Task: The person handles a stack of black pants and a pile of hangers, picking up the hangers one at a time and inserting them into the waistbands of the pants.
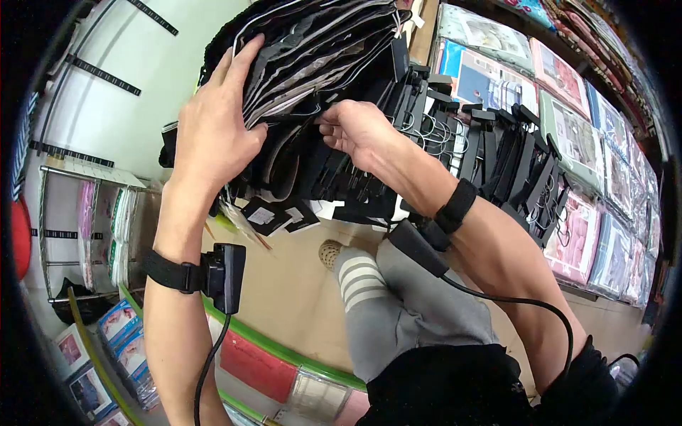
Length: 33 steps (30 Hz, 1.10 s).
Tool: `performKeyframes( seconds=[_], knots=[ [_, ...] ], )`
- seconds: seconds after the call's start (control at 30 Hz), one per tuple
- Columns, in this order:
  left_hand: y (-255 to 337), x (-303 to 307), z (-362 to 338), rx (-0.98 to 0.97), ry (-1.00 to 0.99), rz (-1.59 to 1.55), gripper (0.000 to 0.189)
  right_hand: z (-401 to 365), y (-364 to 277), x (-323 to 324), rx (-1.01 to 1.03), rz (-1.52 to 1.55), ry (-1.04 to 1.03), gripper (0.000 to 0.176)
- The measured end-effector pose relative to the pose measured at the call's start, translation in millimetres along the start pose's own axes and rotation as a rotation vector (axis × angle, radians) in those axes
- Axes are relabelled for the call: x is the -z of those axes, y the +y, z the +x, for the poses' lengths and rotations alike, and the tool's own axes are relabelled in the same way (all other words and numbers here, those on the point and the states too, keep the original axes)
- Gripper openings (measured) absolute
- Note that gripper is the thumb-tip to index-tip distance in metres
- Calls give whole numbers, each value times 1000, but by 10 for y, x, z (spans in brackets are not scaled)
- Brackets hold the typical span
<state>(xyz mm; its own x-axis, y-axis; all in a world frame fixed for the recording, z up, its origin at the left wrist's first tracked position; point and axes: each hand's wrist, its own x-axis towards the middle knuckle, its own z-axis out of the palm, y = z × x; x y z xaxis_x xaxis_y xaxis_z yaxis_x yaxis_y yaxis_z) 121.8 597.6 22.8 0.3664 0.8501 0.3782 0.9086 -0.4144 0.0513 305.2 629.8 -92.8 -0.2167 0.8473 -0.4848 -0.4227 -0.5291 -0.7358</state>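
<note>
A thick stack of dark folded garments on black clip hangers is held up in front of me. My left hand lies flat on the left side of the stack, with its fingers spread over the fabric edges. My right hand reaches into the middle of the stack, fingers curled among the layers just left of the row of black hangers. Price tags dangle beneath the garments. Both wrists wear black straps with small wired devices.
Packaged bedding fills shelves on the right. At the left stands a wire rack with folded goods, and more packaged items lie low at the left. My raised knee in grey trousers is below the stack, over a tan floor.
</note>
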Motion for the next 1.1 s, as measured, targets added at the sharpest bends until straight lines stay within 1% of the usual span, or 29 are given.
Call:
performKeyframes(
  seconds=[0.07,0.1,0.13,0.17,0.2,0.23,0.33,0.37,0.4,0.43,0.47,0.53,0.57,0.6,0.63,0.67,0.7,0.73,0.8,0.87,0.97,1.07,1.1],
  knots=[
    [23,-97,-50,9,24,128,109,-117,-41,-79,14,46,70,7],
    [36,-114,-73,13,-1,170,116,-94,-66,-77,7,4,90,9],
    [91,-129,-112,21,-14,217,118,-79,-89,-69,-3,-36,112,12],
    [158,-129,-138,26,-20,265,120,-106,-100,-88,-3,-8,142,15],
    [204,-126,-150,30,-21,315,123,-117,-109,-116,3,1,146,14],
    [221,-173,-167,33,-44,339,138,-129,-108,-143,7,12,155,14],
    [417,-298,-228,57,-1,447,149,-166,-97,-202,-1,79,208,12],
    [467,-340,-235,72,-51,506,158,-187,-100,-205,-6,76,211,13],
    [503,-373,-236,97,-65,529,158,-214,-89,-211,-16,71,214,13],
    [536,-400,-231,122,-79,554,158,-219,-51,-207,29,80,183,15],
    [564,-431,-218,145,-91,582,158,-207,-21,-235,33,78,208,16],
    [494,-517,-226,125,-46,648,153,-157,49,-232,54,96,193,19],
    [468,-544,-229,113,-24,670,150,-162,68,-208,59,78,172,12],
    [453,-552,-227,104,0,696,147,-164,71,-169,81,34,141,9],
    [447,-535,-236,100,-6,636,145,-164,68,-116,102,-10,112,9],
    [435,-506,-220,108,-19,619,144,-154,63,-34,123,-55,84,12],
    [498,-423,-197,132,-56,581,143,-78,-22,158,149,-256,-25,22],
    [548,-359,-177,157,-89,542,142,-9,-105,334,255,-388,-5,26],
    [552,-390,-201,162,-87,528,141,335,-232,678,624,-720,245,34],
    [541,-432,-199,155,-73,528,141,502,-410,915,687,-1003,352,34],
    [568,-406,-183,161,-84,525,139,613,-567,1131,734,-1138,335,36],
    [586,-403,-210,158,-79,503,138,633,-640,1124,746,-1239,427,33],
    [582,-412,-227,150,-71,498,138,626,-638,1140,786,-1226,421,33]
  ],
)
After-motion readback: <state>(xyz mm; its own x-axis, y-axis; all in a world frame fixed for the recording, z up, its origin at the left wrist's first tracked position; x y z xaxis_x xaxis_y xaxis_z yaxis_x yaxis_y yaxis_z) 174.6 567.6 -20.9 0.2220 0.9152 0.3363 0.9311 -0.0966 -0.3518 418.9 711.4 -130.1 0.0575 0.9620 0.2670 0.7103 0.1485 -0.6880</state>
